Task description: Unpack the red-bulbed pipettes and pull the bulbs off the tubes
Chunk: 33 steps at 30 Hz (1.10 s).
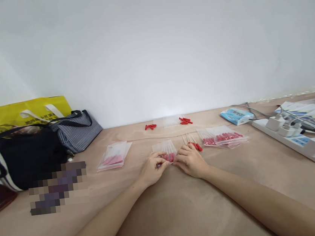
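A small clear zip bag point(165, 149) holding several red-tipped thin sticks lies flat on the tan table point(168, 215). My left hand point(152, 168) pinches its near edge from the left, fingers closed on it. From the right, my right hand point(190, 160) presses the same edge with its fingers curled. Just beyond the right hand lie a few loose red-tipped sticks point(192, 141).
A stack of filled bags point(222, 137) lies to the right, a pile of empty bags point(114, 156) to the left. Loose red caps point(150, 126) and more red caps point(185, 121) sit near the wall. Bags point(30, 147) stand far left; a power strip point(293, 138) and a blue packet point(237, 116) lie right.
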Motion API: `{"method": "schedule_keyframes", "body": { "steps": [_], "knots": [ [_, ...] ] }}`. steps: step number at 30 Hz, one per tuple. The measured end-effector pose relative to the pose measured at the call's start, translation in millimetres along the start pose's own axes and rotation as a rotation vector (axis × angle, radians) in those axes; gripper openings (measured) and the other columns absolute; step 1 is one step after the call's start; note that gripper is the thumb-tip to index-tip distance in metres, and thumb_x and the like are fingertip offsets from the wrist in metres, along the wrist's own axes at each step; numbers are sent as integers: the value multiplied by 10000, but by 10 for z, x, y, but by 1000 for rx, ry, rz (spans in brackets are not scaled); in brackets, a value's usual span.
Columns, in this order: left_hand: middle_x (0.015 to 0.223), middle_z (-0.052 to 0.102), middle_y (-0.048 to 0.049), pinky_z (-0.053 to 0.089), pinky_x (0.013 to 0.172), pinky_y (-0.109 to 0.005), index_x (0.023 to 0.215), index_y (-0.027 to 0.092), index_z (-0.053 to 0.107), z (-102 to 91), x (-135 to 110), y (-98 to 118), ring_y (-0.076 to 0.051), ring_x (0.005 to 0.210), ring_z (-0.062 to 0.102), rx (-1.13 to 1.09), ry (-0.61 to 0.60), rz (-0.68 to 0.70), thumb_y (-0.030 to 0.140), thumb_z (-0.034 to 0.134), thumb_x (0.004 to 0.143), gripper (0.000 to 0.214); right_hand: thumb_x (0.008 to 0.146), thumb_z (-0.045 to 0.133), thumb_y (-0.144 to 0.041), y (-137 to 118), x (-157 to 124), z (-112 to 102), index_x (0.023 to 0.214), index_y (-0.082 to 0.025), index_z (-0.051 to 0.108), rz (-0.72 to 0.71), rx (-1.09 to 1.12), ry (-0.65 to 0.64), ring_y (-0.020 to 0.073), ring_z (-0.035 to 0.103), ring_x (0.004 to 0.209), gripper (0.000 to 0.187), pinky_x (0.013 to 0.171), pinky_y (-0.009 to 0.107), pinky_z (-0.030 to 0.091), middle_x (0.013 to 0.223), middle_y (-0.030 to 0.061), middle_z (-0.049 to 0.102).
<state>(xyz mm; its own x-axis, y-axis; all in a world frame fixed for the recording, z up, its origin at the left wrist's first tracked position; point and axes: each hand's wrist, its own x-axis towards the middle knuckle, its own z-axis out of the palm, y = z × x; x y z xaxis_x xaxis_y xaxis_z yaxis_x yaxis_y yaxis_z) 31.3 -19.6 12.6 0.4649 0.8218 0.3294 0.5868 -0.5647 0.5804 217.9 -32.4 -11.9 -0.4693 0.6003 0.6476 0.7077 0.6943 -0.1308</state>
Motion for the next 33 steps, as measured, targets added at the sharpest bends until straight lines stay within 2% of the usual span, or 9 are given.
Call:
{"method": "schedule_keyframes", "body": {
  "steps": [2, 8, 16, 22, 24, 28, 33],
  "knots": [
    [980, 623, -53, 405, 866, -329, 664, 194, 683, 12, 10, 0, -186, 951, 546, 3, 3, -2, 193, 546, 750, 161, 807, 521, -238, 0, -1, -2, 734, -191, 593, 5, 2, 6, 143, 438, 748, 112, 695, 307, 244, 716, 7, 597],
    [1000, 611, -47, 443, 786, -299, 647, 190, 678, 63, 31, -45, -186, 933, 553, -100, 3, -130, 189, 593, 711, 106, 791, 534, -206, -3, 0, -13, 737, -209, 599, -49, 13, 45, 140, 446, 764, 85, 698, 302, 242, 771, -2, 602],
    [978, 617, -53, 433, 784, -289, 634, 170, 672, 70, 33, -70, -182, 901, 566, -156, 3, -162, 183, 627, 674, 61, 782, 555, -259, 10, -4, 1, 721, -195, 585, -6, -36, 32, 144, 448, 758, 94, 693, 297, 243, 738, 6, 596],
    [959, 618, -53, 430, 797, -298, 646, 168, 650, 88, 30, -79, -174, 903, 562, -107, 0, -107, 234, 515, 772, 196, 787, 556, -286, 17, -10, 15, 658, -189, 562, 11, -51, 19, 142, 445, 724, 162, 688, 300, 231, 665, -3, 591],
    [970, 611, -56, 425, 811, -306, 680, 172, 651, 76, 21, -67, -182, 925, 555, -91, -1, -73, 255, 534, 764, 166, 797, 544, -279, 23, -10, 17, 663, -191, 567, 13, -53, 18, 140, 447, 720, 163, 690, 303, 227, 663, -3, 595],
    [958, 612, -47, 408, 844, -314, 706, 181, 647, 35, -1, -44, -192, 936, 548, -20, -3, 5, 214, 646, 670, 48, 818, 511, -254, 33, -13, 18, 723, -196, 592, 23, -55, 15, 144, 451, 723, 137, 698, 308, 225, 676, 7, 609],
    [893, 641, -30, 426, 805, -292, 696, 182, 642, 27, -7, -56, -158, 858, 570, -26, 9, 45, 204, 517, 782, 153, 810, 501, -203, 27, -25, 2, 867, -195, 594, 66, 4, 0, 158, 467, 753, 109, 718, 318, 235, 728, 19, 633]
  ]
}}
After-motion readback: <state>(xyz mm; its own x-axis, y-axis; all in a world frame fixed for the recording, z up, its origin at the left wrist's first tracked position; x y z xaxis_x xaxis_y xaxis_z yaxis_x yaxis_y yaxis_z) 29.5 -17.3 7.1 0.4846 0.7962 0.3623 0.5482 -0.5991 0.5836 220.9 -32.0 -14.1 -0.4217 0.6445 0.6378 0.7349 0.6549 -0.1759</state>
